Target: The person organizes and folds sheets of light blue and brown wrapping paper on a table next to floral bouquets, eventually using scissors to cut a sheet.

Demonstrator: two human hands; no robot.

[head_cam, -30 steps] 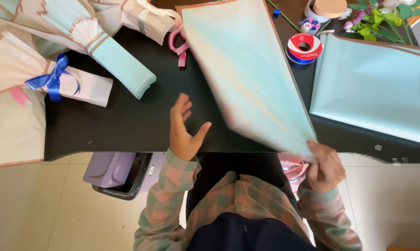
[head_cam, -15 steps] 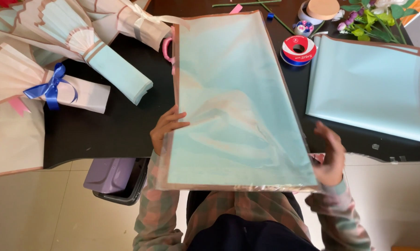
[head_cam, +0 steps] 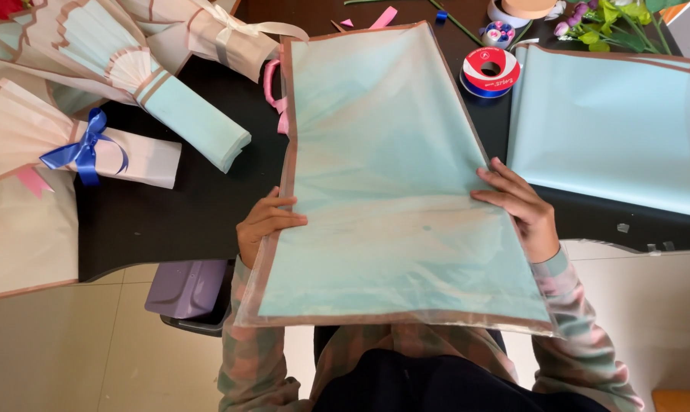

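Sheet (head_cam: 391, 198) of pale blue wrap lies flat on table (head_cam: 177, 206) w/ near edge overhanging. We pinch it: left hand (head_cam: 265, 226) on left edge, right hand (head_cam: 520, 210) on right (thumbs hidden). Keep tension even, avoid creases.

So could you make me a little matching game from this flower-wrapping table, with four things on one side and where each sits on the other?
Things:
1. blue ribbon bow
2. red tape roll
3. pale blue wrapping sheet
4. stack of pale blue sheets

Places:
A. lying flat at the right of the black table
B. tied round a cream wrapped bundle at the left
C. held at both edges by the left hand and right hand
D. at the far side, between the held sheet and the stack

Pairs: 1-B, 2-D, 3-C, 4-A
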